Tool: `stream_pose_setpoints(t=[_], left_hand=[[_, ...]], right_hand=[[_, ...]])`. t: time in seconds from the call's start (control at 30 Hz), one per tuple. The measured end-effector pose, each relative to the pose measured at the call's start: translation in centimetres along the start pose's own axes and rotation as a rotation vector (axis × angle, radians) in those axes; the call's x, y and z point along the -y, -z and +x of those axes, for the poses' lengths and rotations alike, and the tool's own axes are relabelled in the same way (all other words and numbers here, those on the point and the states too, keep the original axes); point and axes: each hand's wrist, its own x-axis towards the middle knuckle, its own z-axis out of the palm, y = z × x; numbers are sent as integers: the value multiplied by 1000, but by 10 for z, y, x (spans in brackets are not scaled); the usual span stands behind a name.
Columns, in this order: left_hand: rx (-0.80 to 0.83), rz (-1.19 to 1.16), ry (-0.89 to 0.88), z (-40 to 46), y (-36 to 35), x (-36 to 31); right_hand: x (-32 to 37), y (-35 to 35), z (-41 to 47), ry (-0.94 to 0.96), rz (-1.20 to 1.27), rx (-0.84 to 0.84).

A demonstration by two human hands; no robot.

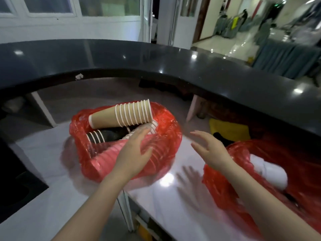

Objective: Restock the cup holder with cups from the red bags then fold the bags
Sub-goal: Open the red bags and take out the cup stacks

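On the pale bench (52, 180), the left red bag (165, 136) gapes open and crinkly. A nested stack of brown cups (121, 115) lies across its mouth, long axis left to right, rims to the right. Light and crushable, it is probably best held round the middle. The left hand (133, 153), fingers spread and empty, hovers over the bag. The right hand (210, 150), likewise spread, hangs just beside it. A second red bag (225, 188) sits rightmost.

dim, motion-blurred, edges warped; ceiling-light glare on the dark counter (225, 66).
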Motion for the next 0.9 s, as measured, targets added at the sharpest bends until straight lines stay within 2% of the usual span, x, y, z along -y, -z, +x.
stream_pose_setpoints(t=[0.17, 0.33, 0.4, 0.57, 0.67, 0.8, 0.9], left_hand=[[22, 24, -44, -8, -34, -35], [85, -11, -93, -8, -73, -74], [103, -48, -92, -7, -95, -95], [154, -142, -159, -5, -155, -149], [179, -180, -175, -4, -184, -173], [169, -136, -236, 4, -220, -190], [214, -33, -147, 20, -248, -190]], right_hand=[[-28, 37, -65, -59, 97, -211], [-69, 80, -113, -102, 95, -478], [-89, 99, -129, -137, 67, -535], [-148, 137, -161, -193, -154, -470], [-177, 148, -169, -234, -164, -409], [-203, 152, -164, -166, -151, -279], [-217, 152, -151, -178, -98, -146]])
